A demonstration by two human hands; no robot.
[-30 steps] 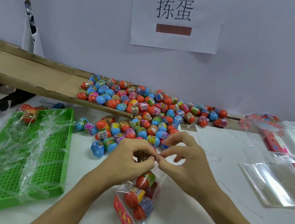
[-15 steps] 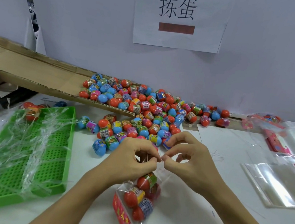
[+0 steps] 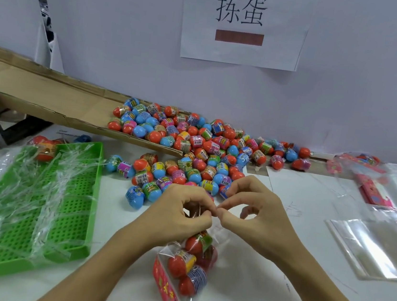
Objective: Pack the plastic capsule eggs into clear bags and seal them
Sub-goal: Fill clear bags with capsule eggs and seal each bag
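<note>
The left hand (image 3: 179, 213) and the right hand (image 3: 257, 215) meet fingertip to fingertip above the white table (image 3: 274, 297); both pinch the gathered mouth of a clear plastic bag with a red patterned header strip (image 3: 174, 295), thumb and forefinger of each hand curled onto the film; the bag hangs down from that pinch towards the camera, its lower end lying on the table between the two forearms; inside it sit several red-capped capsule eggs with printed bands (image 3: 188, 264), packed together. Beyond the hands lies a loose heap of red, blue and pink plastic capsule eggs (image 3: 192, 154), spilling from the foot of a sloping brown cardboard chute (image 3: 49, 97) onto the table; the nearest eggs lie just behind the knuckles. To the left stands a green perforated plastic tray (image 3: 68, 222) strewn with clear film strips; to the right lies a stack of flat empty clear bags (image 3: 368, 248); on the wall hangs a white paper sign with two black characters (image 3: 243, 23).
</note>
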